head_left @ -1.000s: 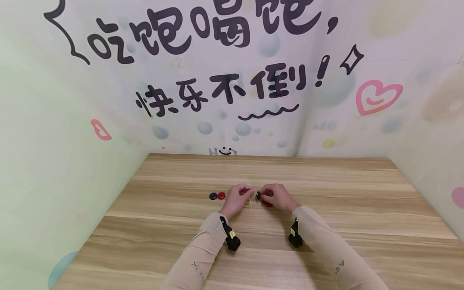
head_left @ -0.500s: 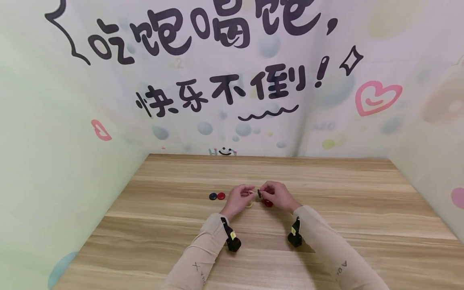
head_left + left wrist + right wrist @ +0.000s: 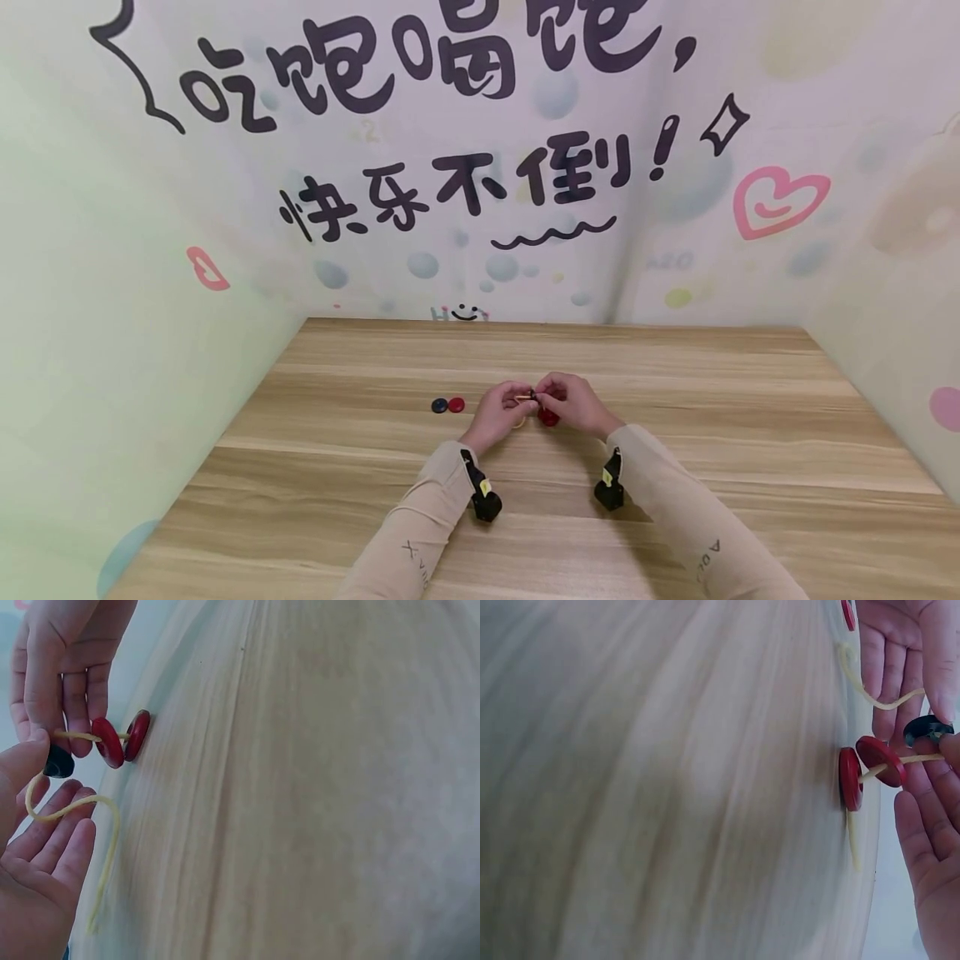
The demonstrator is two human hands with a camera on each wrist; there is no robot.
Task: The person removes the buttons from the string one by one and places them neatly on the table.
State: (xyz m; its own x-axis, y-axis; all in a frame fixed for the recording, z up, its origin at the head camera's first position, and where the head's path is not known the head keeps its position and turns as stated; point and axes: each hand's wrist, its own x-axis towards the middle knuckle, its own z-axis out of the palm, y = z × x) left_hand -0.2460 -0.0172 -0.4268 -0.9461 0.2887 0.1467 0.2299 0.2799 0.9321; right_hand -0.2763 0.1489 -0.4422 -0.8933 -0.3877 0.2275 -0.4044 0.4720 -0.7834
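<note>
L hand (image 3: 495,412) pinches black disc (image 3: 59,763); R hand (image 3: 576,405) right beside it, fingertips clamped on cord (image 3: 924,759) strung w/ 2 red discs (image 3: 881,762). Wrists angled in, sleeves (image 3: 408,529) from near side. All this nr ctr of worktop (image 3: 690,367), wood-grain. Blue disc (image 3: 440,406) + 3rd red disc (image 3: 457,405) lie L of L hand. Printed wall (image 3: 637,275) behind, blk lettering. Back edge well past hands; wood runs wide L & R to side walls (image 3: 142,350).
</note>
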